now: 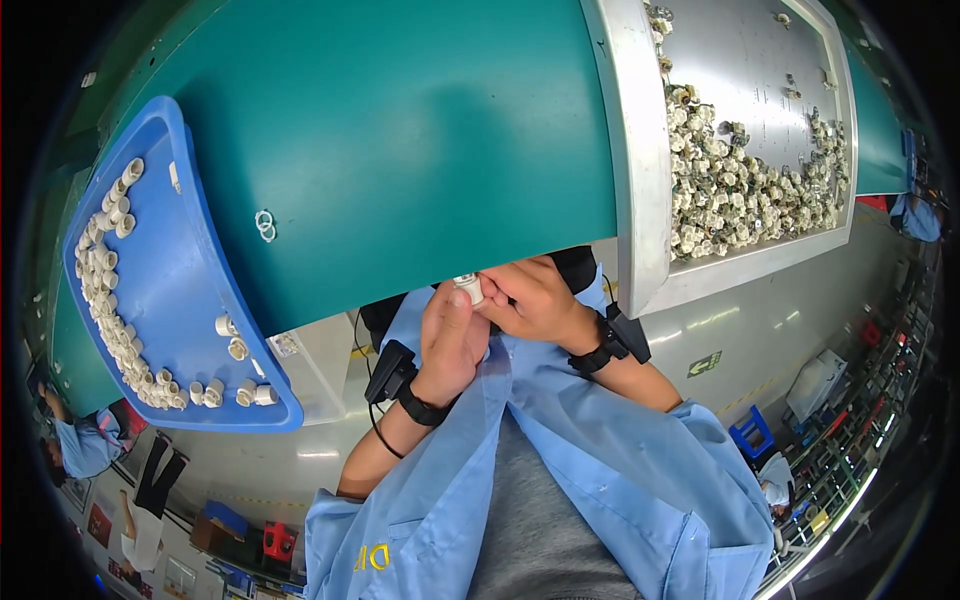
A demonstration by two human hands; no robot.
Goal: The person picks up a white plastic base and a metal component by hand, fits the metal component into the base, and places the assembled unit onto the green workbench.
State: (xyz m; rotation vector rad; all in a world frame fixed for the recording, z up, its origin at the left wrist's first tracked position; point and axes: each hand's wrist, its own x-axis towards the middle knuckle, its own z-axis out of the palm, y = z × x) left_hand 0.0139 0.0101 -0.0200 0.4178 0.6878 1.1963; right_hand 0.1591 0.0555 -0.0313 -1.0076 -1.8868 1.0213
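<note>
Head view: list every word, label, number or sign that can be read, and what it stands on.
Yellow lettering on the light-blue work jacket: large letters, not copied out here.
Pale arrow-like mark on the green floor sign: no legible words.
Anything else: too small or blurred to read.

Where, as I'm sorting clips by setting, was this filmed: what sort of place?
Probably a factory assembly workshop: a green workbench bears a blue plastic tray of white cylindrical parts and a metal tray heaped with small cream parts; another worker in blue shows beyond.
</note>
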